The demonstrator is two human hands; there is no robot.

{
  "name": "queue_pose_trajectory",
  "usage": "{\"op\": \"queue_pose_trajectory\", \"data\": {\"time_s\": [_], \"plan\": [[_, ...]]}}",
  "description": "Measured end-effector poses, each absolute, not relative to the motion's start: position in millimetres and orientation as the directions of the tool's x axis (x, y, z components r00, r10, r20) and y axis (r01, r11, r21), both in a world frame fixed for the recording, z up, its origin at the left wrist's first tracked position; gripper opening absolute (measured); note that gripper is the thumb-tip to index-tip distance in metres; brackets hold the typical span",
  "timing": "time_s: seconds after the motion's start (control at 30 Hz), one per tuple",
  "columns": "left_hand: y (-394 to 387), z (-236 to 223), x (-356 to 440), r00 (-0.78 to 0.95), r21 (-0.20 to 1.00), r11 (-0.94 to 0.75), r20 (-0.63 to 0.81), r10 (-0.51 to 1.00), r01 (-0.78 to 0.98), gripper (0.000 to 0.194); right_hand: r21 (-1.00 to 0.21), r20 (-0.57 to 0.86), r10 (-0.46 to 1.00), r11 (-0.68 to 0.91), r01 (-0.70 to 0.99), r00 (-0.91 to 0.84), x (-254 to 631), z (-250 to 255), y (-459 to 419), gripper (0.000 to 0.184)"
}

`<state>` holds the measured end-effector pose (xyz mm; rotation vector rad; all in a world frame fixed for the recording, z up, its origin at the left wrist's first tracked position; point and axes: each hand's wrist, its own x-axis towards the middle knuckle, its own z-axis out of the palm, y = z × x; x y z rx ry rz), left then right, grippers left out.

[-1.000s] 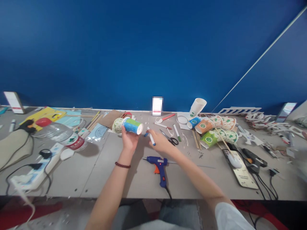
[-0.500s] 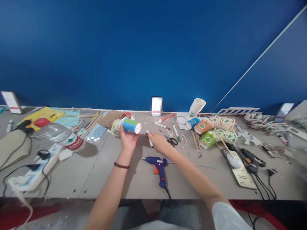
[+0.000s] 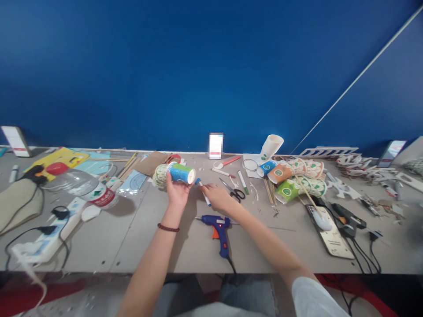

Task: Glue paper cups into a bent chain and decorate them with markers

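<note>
A blue and green paper cup (image 3: 180, 173) lies tilted on its side in my left hand (image 3: 177, 193), its round base facing right. Fingers wrap it from below. Directly behind it, to the left, is a white paper cup with a green pattern (image 3: 160, 175); whether the two are joined I cannot tell. My right hand (image 3: 216, 196) has its fingers closed over a white marker (image 3: 208, 200) with a blue cap, low over the table; part of the marker is hidden. A blue hot glue gun (image 3: 216, 222) lies nearer to me, its small red light on.
Black scissors (image 3: 238, 193) and a green-capped marker (image 3: 243, 182) lie right of my right hand. Joined paper cups (image 3: 287, 192) rest further right, beside a phone (image 3: 333, 242). A plastic bottle (image 3: 89, 187) and a power strip (image 3: 56, 233) occupy the left. A lit phone (image 3: 216, 146) leans on the wall.
My right hand has lowered the marker slightly and shifted its fingers along it, so the blue cap now shows at its far end. My left hand and the cup have barely moved.
</note>
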<state>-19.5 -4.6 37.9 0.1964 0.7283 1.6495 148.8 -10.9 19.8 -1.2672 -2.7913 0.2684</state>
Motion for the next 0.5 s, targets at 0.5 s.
{"op": "queue_pose_trajectory", "data": {"time_s": [0.5], "plan": [[0,38,-34,-0.269,0.515,-0.107,-0.252,0.93,-0.85,0.062,-0.305,-0.014,0.801,0.567,0.766,-0.598,133,34,17,0.049]]}}
